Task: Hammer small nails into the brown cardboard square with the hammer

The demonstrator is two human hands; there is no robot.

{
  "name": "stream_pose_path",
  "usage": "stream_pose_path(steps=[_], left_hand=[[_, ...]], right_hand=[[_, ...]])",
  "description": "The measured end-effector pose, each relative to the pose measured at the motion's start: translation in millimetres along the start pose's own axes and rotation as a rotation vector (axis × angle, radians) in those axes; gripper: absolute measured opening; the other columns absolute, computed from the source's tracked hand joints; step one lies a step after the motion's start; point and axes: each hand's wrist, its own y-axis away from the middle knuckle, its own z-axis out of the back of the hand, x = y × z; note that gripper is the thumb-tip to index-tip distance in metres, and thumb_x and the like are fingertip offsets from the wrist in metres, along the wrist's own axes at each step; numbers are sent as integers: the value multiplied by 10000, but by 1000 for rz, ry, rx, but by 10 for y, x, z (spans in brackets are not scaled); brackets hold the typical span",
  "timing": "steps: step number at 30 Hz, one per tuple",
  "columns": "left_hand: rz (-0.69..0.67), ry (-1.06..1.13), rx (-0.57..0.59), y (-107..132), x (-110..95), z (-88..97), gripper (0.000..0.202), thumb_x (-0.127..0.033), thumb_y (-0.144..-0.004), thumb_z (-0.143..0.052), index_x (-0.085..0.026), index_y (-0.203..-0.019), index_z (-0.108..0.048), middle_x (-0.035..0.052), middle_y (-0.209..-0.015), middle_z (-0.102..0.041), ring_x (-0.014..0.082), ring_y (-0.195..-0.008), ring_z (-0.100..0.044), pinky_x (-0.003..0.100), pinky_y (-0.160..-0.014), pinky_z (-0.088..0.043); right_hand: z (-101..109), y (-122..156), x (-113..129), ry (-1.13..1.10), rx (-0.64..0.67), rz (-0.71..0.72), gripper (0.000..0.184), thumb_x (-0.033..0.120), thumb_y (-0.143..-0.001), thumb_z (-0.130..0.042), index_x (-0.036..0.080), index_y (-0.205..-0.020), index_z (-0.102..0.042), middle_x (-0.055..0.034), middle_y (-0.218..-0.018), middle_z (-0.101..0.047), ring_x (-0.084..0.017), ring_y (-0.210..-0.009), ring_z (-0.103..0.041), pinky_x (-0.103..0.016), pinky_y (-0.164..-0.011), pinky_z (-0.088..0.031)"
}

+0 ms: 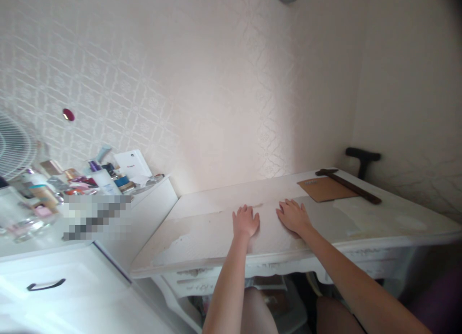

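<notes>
Both palms face down on a worn white table whose paint is peeling in patches. My left hand lies near the middle of the top, fingers stretched forward and nothing held. A short gap to its right, my right hand rests the same way, its fingers spread and bare. Beyond the right hand lies a brown notebook or folder. Across its right side rests a hammer with a dark wooden handle, its head toward the wall. Neither hand touches them.
On the left, a white cabinet with a black handle carries crowded bottles and a white box. A fan stands at far left. Behind the table's right corner rises a black T-shaped handle. Patterned wall backs the table.
</notes>
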Motion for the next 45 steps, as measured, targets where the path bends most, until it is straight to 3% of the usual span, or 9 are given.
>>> stream_pose_path(steps=[45], left_hand=[[1,-10,1,-6,0,0,438,-411,-938,-336,-202,-1286,-502,95,-1426,-436,260,-1333,-351,489,-1093,-240]], right_hand=[[1,-11,-10,4,6,1,453,352,-934,-311,141,-1269,-530,-152,-1416,-427,-303,-1319,-315,-522,-1047,-206]])
